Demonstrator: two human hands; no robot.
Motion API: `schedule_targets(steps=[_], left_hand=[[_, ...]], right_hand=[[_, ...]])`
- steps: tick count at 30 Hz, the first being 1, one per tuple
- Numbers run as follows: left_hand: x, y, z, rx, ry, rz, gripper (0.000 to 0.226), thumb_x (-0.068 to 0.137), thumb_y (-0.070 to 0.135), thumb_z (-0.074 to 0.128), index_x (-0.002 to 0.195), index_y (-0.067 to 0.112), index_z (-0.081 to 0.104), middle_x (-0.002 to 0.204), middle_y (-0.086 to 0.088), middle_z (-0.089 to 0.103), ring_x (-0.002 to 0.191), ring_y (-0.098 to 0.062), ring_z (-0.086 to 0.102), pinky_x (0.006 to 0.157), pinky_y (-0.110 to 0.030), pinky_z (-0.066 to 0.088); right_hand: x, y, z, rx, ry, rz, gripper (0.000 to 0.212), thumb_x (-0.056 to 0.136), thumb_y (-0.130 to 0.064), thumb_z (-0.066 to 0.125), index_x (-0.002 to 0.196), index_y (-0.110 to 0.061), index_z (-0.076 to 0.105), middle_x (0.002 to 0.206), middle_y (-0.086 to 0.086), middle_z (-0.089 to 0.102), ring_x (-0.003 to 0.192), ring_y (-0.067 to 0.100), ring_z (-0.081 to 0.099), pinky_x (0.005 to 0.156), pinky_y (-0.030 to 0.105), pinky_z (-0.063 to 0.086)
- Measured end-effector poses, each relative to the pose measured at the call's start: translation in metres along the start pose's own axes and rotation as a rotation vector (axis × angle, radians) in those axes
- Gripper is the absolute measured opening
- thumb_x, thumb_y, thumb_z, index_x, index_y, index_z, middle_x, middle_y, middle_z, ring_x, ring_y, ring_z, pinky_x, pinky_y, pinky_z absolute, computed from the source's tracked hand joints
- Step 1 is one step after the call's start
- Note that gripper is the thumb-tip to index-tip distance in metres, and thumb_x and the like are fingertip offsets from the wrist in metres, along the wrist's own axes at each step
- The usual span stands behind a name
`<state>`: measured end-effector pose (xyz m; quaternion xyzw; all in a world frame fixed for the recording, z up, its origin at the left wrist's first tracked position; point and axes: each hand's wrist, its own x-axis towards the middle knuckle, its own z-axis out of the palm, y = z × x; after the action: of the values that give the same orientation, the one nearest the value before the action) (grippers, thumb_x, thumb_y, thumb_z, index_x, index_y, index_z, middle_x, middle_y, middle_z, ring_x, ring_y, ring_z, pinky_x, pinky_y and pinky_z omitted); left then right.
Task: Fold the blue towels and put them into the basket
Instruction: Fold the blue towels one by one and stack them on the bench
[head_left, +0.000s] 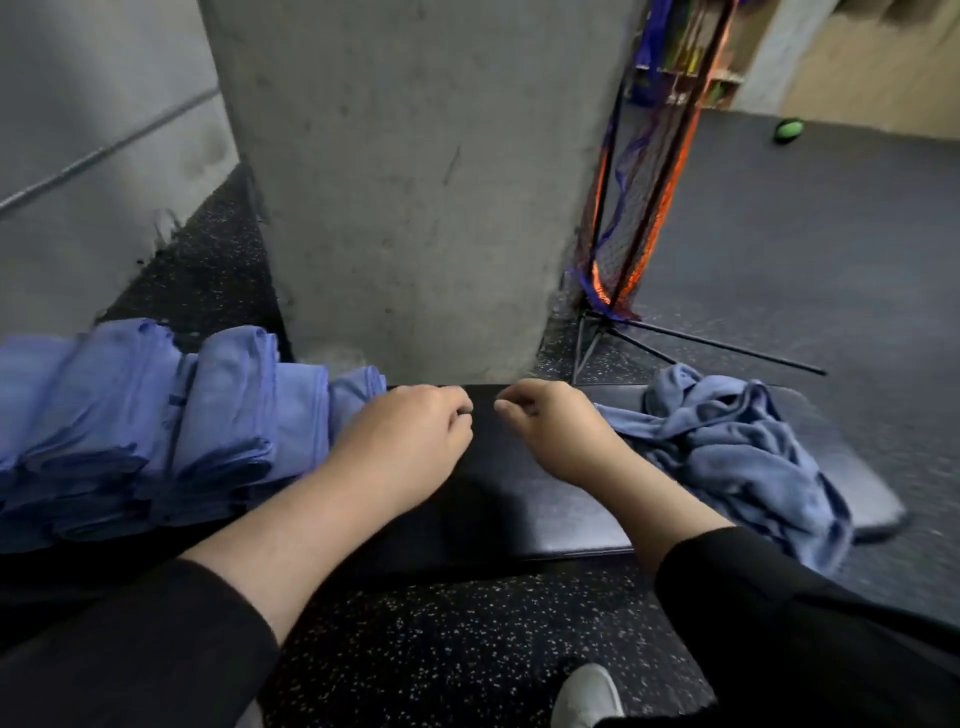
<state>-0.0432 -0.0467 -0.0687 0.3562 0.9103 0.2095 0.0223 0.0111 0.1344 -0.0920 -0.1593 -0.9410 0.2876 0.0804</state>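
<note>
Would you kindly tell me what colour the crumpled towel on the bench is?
Blue, a dusty shade; the crumpled towel shows in the head view.

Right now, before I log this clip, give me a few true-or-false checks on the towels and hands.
1. Folded blue towels sit on the person's left. True.
2. The crumpled towel lies in a basket. False: it lies on the dark bench; no basket shows.
3. Both the left hand and the right hand hold nothing. True.
4. The right hand grips the crumpled towel. False: it hovers beside it.
</note>
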Motion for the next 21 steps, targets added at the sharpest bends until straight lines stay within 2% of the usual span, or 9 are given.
schedule_targets(steps=[3,6,9,11,14,16,18,21], left_hand=[[0.007,0.027,0.009,-0.079,-0.017,0.0,0.021,0.1,0.034,0.05,0.107,0.028,0.069,0.099,0.008,0.072,0.099,-0.019,0.063,0.083,-0.033,0.049],[0.014,0.054,0.022,-0.151,-0.072,0.016,0.02,0.099,0.036,0.051,0.103,0.03,0.069,0.094,0.012,0.071,0.093,-0.016,0.063,0.083,-0.033,0.051],[0.022,0.077,0.037,-0.158,-0.134,0.031,0.022,0.101,0.04,0.048,0.107,0.033,0.068,0.1,0.013,0.07,0.094,-0.016,0.063,0.083,-0.034,0.052],[0.027,0.088,0.047,-0.133,-0.16,0.05,0.024,0.101,0.042,0.047,0.111,0.033,0.068,0.105,0.011,0.07,0.095,-0.017,0.062,0.083,-0.034,0.052],[0.032,0.099,0.055,-0.126,-0.183,0.067,0.025,0.101,0.042,0.047,0.113,0.033,0.068,0.107,0.01,0.07,0.096,-0.017,0.063,0.084,-0.035,0.052],[0.035,0.103,0.058,-0.123,-0.19,0.08,0.026,0.102,0.042,0.046,0.113,0.032,0.067,0.106,0.01,0.07,0.096,-0.016,0.062,0.084,-0.035,0.052],[0.039,0.107,0.061,-0.117,-0.189,0.09,0.026,0.102,0.042,0.046,0.113,0.032,0.067,0.105,0.01,0.07,0.095,-0.015,0.062,0.083,-0.035,0.052],[0.043,0.109,0.068,-0.108,-0.2,0.089,0.026,0.102,0.041,0.046,0.11,0.03,0.067,0.102,0.008,0.07,0.094,-0.017,0.063,0.084,-0.038,0.053]], right_hand=[[-0.025,0.033,-0.04,-0.089,0.049,0.01,0.019,0.097,-0.034,0.062,0.106,-0.023,0.074,0.097,-0.002,0.075,0.094,0.015,0.067,0.078,0.026,0.047],[-0.045,0.068,-0.077,-0.209,0.128,0.02,0.021,0.097,-0.033,0.063,0.103,-0.017,0.074,0.099,0.002,0.073,0.093,0.019,0.065,0.078,0.031,0.047],[-0.06,0.108,-0.105,-0.295,0.272,0.084,0.02,0.093,-0.032,0.067,0.102,-0.016,0.073,0.102,0.005,0.067,0.097,0.028,0.062,0.08,0.04,0.049],[-0.067,0.132,-0.117,-0.364,0.323,0.191,0.028,0.09,-0.037,0.07,0.112,-0.02,0.071,0.115,0.005,0.064,0.11,0.033,0.057,0.085,0.044,0.049],[-0.069,0.155,-0.121,-0.442,0.258,0.367,0.051,0.09,-0.049,0.066,0.136,-0.032,0.056,0.141,0.0,0.05,0.13,0.031,0.044,0.097,0.048,0.041],[-0.064,0.164,-0.12,-0.443,0.26,0.404,0.059,0.091,-0.052,0.062,0.145,-0.034,0.047,0.153,-0.003,0.04,0.138,0.028,0.036,0.105,0.05,0.035],[-0.054,0.171,-0.119,-0.442,0.259,0.427,0.06,0.092,-0.052,0.06,0.147,-0.033,0.043,0.156,-0.004,0.036,0.141,0.027,0.033,0.107,0.051,0.033],[-0.042,0.176,-0.112,-0.471,0.157,0.478,0.059,0.09,-0.054,0.061,0.143,-0.034,0.045,0.155,-0.002,0.038,0.138,0.03,0.036,0.102,0.051,0.035]])
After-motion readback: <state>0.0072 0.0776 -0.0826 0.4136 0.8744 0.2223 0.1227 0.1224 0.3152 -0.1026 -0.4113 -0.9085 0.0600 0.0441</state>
